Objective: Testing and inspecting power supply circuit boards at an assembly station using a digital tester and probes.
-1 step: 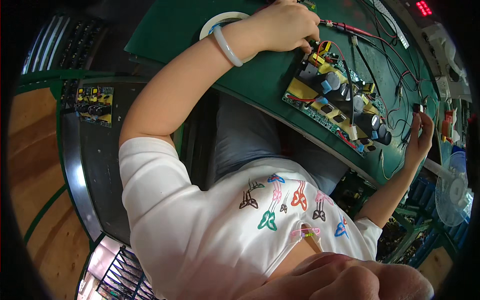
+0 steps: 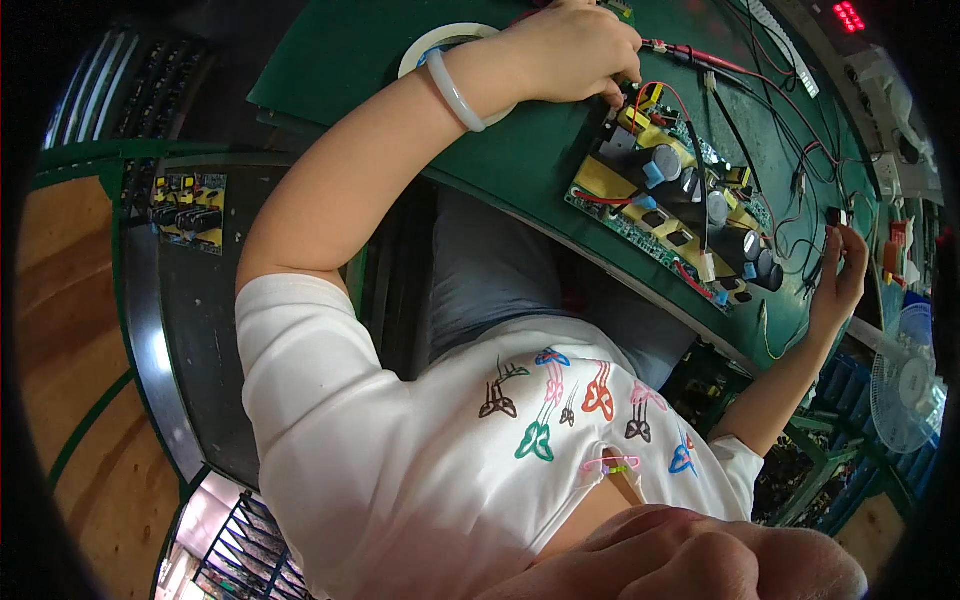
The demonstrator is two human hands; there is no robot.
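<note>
My left hand, with a pale bangle on its wrist, reaches over the far left corner of a large circuit board. Its fingers are bent and closed; whatever they grip is hidden behind the hand. The board is populated with black capacitors, yellow transformers and red wires, and lies tilted on a green mat. Right of the board, my right hand is raised with its fingertips together at a small black block at the bench's right side.
A red test probe lead and several black cables run over the right of the bench. Partly under my left forearm lies a round white-rimmed object. Another circuit board sits on a dark surface at left. A fan stands at far right.
</note>
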